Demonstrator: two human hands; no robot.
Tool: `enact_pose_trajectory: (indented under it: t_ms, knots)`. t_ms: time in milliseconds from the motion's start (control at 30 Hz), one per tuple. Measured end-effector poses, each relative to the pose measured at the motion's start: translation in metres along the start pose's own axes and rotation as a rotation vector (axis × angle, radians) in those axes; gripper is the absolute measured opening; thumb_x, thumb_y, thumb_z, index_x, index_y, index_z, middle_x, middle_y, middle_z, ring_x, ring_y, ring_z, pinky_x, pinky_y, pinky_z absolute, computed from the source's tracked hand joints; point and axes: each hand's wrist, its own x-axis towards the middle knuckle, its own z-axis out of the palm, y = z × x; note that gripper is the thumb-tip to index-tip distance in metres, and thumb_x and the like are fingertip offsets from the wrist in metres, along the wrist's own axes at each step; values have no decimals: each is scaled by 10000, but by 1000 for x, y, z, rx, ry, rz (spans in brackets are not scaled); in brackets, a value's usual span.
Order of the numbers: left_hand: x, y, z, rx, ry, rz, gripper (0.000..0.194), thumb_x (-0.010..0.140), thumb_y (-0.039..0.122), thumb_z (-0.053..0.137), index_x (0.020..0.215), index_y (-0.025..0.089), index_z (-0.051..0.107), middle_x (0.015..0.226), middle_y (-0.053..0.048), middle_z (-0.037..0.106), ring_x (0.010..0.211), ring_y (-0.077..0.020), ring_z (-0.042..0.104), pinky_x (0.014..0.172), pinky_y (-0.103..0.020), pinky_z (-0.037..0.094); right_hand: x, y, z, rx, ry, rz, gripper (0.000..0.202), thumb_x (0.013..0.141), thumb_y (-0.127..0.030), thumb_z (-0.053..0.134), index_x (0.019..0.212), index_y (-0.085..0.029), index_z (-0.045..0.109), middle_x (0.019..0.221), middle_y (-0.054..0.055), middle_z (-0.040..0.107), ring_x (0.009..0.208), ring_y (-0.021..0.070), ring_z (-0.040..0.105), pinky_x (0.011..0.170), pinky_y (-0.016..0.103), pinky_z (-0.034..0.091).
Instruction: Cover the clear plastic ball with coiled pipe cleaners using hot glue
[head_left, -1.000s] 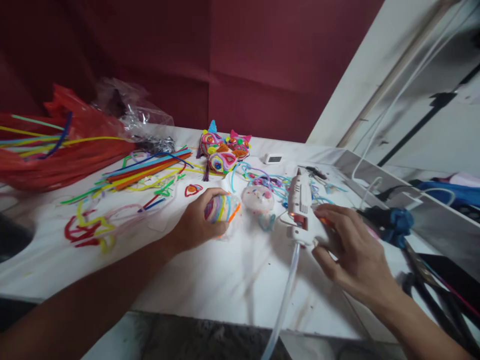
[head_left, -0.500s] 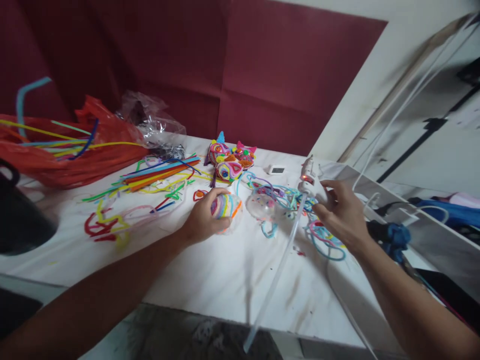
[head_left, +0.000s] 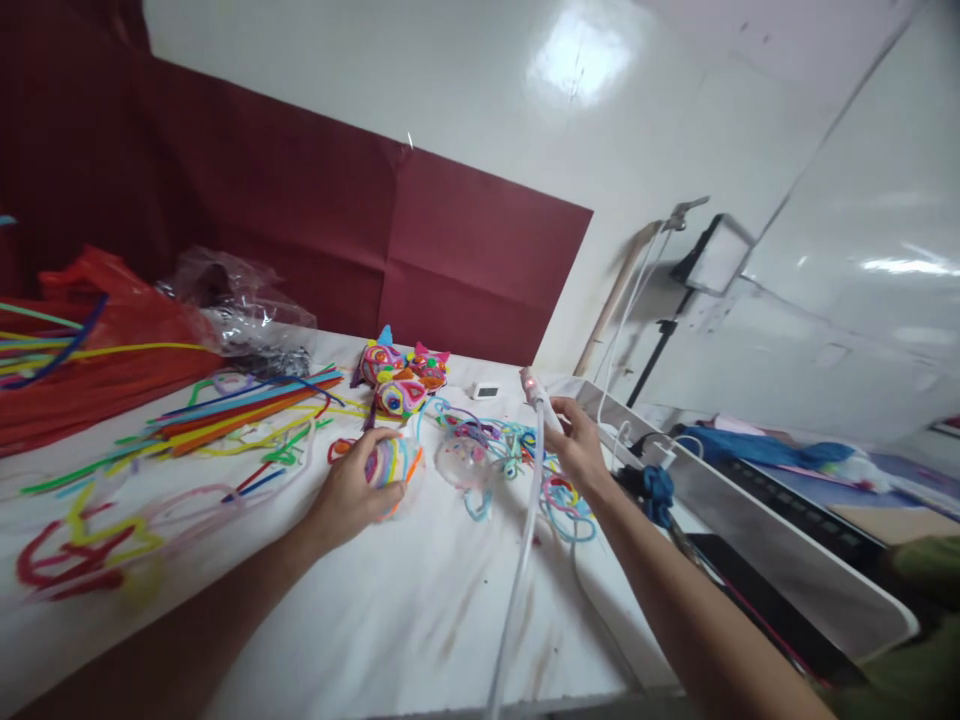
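My left hand [head_left: 346, 492] is closed around a clear half-ball [head_left: 396, 462] striped with coloured pipe cleaners, just over the white table. A hot glue gun [head_left: 531, 388] with a small red light is gripped in my right hand [head_left: 579, 442]; my fingers partly hide its handle. From its back a long clear glue stick [head_left: 517, 570] sticks out toward me. Between the hands lies another clear plastic half-ball [head_left: 459, 463] with coloured specks. Loose pipe-cleaner pieces [head_left: 566, 512] are tangled below the glue gun.
Decorated fish-like figures [head_left: 399, 397] stand at the back, beside a small white display [head_left: 486, 391]. Pipe cleaners [head_left: 247, 415] lie spread on the left, near a red plastic bag [head_left: 120, 345]. A white tray edge [head_left: 810, 590] and a cable [head_left: 592, 600] are on the right.
The head view has swung up and to the right, so the table things sit further left and lower. Both hands keep their hold; the glue gun looks slightly turned.
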Motion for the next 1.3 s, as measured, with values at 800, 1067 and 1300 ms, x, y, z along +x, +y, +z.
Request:
enact_pose_trajectory:
  t_ms: [800, 1067, 1300]
  knots:
    - [-6, 10, 2, -67, -74, 32, 581, 685, 373, 631, 1254, 256, 653, 1307, -49, 786, 1168, -343, 735, 1070, -420, 583, -59, -44, -23, 545, -387, 430, 321, 574, -306, 725, 883, -226, 699, 761, 55, 700, 580, 142, 435, 455, 216, 238]
    - [-10, 21, -2, -61, -121, 49, 590, 684, 331, 615, 1262, 221, 638, 1287, -68, 770, 1232, -342, 724, 1112, -429, 573, -75, -42, -22, 538, -554, 491, 284, 691, -452, 753, 800, -194, 708, 586, 31, 622, 442, 106, 376, 469, 248, 305]
    - [-13, 28, -5, -97, -217, 23, 625, 653, 270, 663, 1273, 212, 605, 1313, -86, 758, 1230, -337, 714, 1116, -429, 566, -90, -43, -24, 606, -589, 541, 351, 753, -491, 795, 616, -216, 626, 548, 51, 622, 372, 93, 339, 318, 187, 173]
